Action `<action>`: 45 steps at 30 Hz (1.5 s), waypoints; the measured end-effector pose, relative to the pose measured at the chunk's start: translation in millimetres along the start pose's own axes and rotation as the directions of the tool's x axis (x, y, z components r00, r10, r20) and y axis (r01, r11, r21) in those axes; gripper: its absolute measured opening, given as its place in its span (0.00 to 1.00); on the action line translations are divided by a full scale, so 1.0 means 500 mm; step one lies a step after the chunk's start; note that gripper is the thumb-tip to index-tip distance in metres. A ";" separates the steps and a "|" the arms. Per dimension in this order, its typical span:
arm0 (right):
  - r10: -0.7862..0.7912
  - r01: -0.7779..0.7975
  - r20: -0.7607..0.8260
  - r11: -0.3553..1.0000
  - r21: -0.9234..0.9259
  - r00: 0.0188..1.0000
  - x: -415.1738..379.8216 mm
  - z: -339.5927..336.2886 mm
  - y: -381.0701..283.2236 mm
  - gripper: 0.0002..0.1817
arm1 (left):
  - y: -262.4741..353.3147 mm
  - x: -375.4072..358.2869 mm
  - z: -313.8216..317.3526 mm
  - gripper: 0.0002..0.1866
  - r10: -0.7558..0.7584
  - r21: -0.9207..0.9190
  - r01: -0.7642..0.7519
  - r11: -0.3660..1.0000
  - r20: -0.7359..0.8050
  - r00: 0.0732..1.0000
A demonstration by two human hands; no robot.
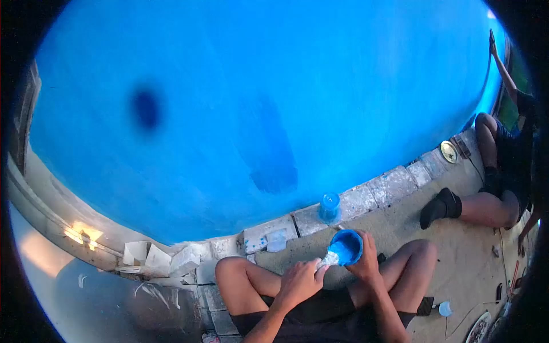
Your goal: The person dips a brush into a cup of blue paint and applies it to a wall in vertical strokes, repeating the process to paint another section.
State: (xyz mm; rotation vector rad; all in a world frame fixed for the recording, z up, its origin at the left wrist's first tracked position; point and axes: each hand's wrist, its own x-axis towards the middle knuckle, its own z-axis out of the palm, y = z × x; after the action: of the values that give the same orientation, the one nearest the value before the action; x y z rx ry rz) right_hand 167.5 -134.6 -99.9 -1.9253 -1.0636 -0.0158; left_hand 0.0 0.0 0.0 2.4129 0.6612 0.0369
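In my right hand [366,264] is a cup of blue paint [350,242], tilted so that its open mouth shows. My left hand [299,281] is closed around a paintbrush [329,259]. The brush's whitish end is at the cup's near left rim; whether its tip touches the paint cannot be made out. Both hands are over my lap, between my bent knees. Ahead rises a large blue wall [200,114] with a darker patch [271,154] low in the middle.
A blue-stained clear cup [330,209] stands on the stone ledge [394,187], with a clear plastic piece [277,240] farther left. At right, another person [509,166] sits with an arm raised to the wall. White blocks [154,257] and a glowing lamp [84,234] are at left.
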 end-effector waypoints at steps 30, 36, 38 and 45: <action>0.074 -0.074 -0.040 0.997 0.013 0.996 0.003 0.003 0.021 0.48 | -0.042 0.010 0.029 0.20 0.062 -0.126 -0.067 0.990 -0.046 0.997; 0.087 -0.083 -0.050 0.993 0.083 0.995 0.000 -0.009 0.014 0.47 | -0.019 0.000 0.003 0.21 0.041 -0.128 -0.045 0.991 -0.034 0.999; 0.124 -0.120 -0.047 0.990 0.075 0.991 -0.002 -0.001 0.009 0.47 | -0.018 -0.008 -0.006 0.22 0.016 -0.124 -0.016 0.992 -0.001 1.000; 0.075 -0.070 -0.121 0.997 0.045 0.990 0.001 0.009 0.018 0.45 | -0.016 -0.016 -0.005 0.22 0.022 -0.117 -0.028 0.993 -0.052 0.998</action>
State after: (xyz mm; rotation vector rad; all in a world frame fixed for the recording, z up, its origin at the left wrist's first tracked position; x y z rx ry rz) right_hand 172.1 -132.8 -108.5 -1.8997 -0.9057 -0.0709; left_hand -11.0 3.4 -1.7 2.3130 0.6333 0.1441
